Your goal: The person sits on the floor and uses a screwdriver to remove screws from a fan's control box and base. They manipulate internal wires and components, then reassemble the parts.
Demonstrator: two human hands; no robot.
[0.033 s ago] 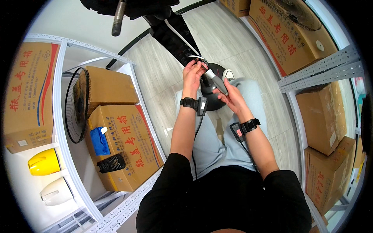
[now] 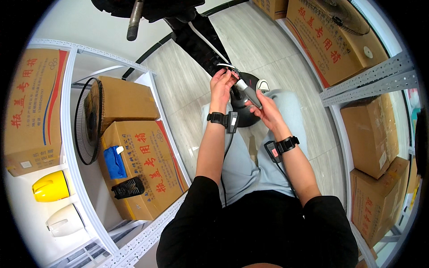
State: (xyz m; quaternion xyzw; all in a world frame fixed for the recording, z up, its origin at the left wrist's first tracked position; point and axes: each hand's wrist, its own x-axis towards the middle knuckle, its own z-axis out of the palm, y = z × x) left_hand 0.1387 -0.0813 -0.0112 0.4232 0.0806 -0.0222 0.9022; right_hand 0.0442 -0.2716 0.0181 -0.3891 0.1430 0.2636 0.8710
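My right hand (image 2: 263, 107) grips a grey-handled screwdriver-like tool (image 2: 250, 94), angled up toward the left. My left hand (image 2: 222, 85) has its fingertips closed at the tool's front end among thin black and white cables (image 2: 225, 65); exactly what they pinch is too small to tell. Behind them stands a black stand column (image 2: 187, 40) with a white cable (image 2: 201, 35) along it, on a round black base (image 2: 245, 118). A black assembly (image 2: 152, 9) with a threaded metal rod (image 2: 135, 22) sits at the top.
Shelving racks (image 2: 111, 243) flank me, holding cardboard boxes (image 2: 366, 134), fan grilles (image 2: 89, 120), a yellow plastic housing (image 2: 49, 185), a white one (image 2: 62, 222), a blue item (image 2: 114, 163) and a black part (image 2: 127, 187). My legs (image 2: 290, 116) are either side of the base.
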